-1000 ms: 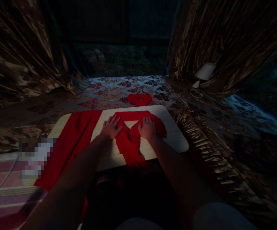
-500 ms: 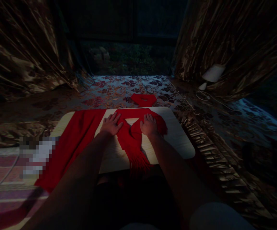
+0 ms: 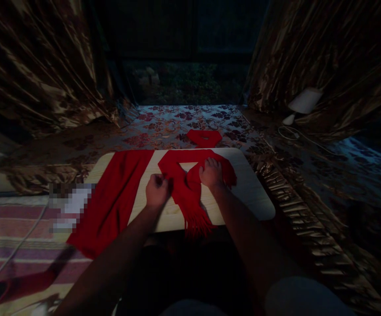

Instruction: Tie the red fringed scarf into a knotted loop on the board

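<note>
A red fringed scarf (image 3: 185, 186) lies folded around a triangular gap on a pale wooden tabletop (image 3: 254, 197). My right hand (image 3: 211, 172) rests on its right part, palm down with fingers stretched out. Beside the scarf's left edge, my left hand (image 3: 157, 189) is closed, its fingers curled in. Whatever may be between those fingers is hidden. Another stretch of red cloth (image 3: 119, 197) runs along the left side of the tabletop and hangs past its near edge. Beyond the far edge lies a looped red piece (image 3: 205, 138).
A small white lamp (image 3: 305, 101) with a cord stands at the right by the curtain (image 3: 285, 52). At lower left, a red hair dryer (image 3: 22, 287) lies on a striped cover (image 3: 12, 245). A patterned cloth (image 3: 177, 116) covers the window ledge.
My left hand has drawn back toward me from the scarf's upper left and curled its fingers. My right hand stays flat on the scarf. The view has shifted a little left.
</note>
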Demonstrator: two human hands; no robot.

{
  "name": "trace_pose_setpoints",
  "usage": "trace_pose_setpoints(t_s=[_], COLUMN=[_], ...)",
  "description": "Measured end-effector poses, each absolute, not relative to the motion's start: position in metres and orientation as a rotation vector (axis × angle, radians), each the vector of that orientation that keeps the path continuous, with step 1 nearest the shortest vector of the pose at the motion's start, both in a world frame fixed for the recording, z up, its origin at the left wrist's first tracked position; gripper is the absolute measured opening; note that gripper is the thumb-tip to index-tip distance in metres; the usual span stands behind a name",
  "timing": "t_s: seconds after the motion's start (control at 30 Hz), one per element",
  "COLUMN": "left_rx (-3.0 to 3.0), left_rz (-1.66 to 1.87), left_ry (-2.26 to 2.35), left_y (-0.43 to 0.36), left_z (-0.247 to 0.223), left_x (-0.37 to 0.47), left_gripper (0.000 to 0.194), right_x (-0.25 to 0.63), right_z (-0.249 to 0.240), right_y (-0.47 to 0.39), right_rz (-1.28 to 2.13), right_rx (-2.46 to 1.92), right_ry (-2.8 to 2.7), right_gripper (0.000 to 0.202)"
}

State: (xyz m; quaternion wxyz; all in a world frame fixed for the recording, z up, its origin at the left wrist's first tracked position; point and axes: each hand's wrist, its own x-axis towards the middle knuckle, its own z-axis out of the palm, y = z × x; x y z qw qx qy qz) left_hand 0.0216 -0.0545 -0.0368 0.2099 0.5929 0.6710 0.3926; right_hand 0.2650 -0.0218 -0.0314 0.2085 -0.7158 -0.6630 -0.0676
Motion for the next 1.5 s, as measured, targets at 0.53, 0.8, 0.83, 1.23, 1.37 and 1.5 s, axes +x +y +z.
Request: trace_pose_setpoints(t_s=[0.53,0.8,0.83,1.23,1.37,1.5], left_rx=[2.031,2.186,2.188,1.918,1.953,1.986], left_rz=[0.982,1.111,1.127,1.279,1.236,1.162], left_ry=[1.573,1.323,1.293,1.478,1.562,1.59], left_y=[-0.077,-0.077,-0.077,-0.082,-0.082,-0.079], left_z=[-0.039,-0.044,-0.045,-0.046,-0.044,-0.044], left_x=[0.028,0.025,0.025,0.027,0.027,0.027], left_gripper=[0.015,0.048,0.045,0.032,0.028,0.028], right_x=[0.215,0.217,0.217,0.22,0.224,0.229], right_z=[0.02,0.025,0.024,0.001,0.006,0.012], right_y=[-0.042,-0.041,-0.041,-0.032,-0.031,-0.032], right_rz=[0.694,0.981,1.002,1.079,1.237,1.325], right_rx=[-1.942,-1.82,-1.806,-1.716,-1.665,-1.607], right_ry=[-2.313,-2.204,-2.173,-1.864,-1.842,-1.814], right_gripper=[0.019,0.027,0.026,0.001,0.007,0.022])
